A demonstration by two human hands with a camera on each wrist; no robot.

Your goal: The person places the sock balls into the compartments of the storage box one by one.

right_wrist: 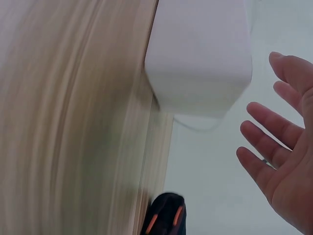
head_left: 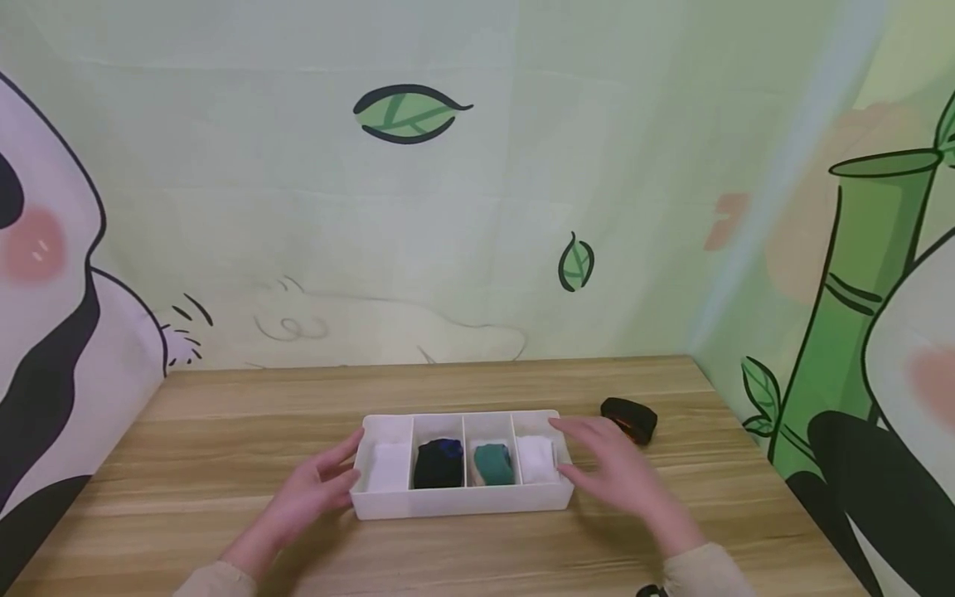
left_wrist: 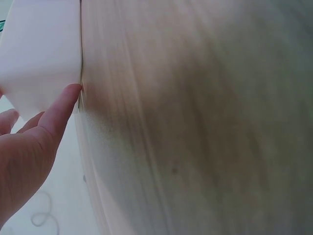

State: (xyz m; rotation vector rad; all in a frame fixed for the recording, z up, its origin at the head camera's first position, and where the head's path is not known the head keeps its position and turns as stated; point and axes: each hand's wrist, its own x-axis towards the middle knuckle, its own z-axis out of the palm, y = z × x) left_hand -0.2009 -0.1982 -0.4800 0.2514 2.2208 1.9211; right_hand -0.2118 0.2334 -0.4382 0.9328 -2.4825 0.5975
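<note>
Two bare hands are seen on a wood-grain table (head_left: 224, 431), nearest the viewer. The left hand (head_left: 309, 495) is held with relaxed, nearly straight fingers (left_wrist: 61, 105), one fingertip touching the left end of a smooth white plastic organizer tray (head_left: 462, 500). The right hand (head_left: 619, 474) is spread loose just beside the tray's right end, grasping nothing. Between the fingers, four compartments hold soft folded cloths: white, black, green, white. Beyond the right fingertips a rounded black object with orange marks (head_left: 630, 418) is seen.
</note>
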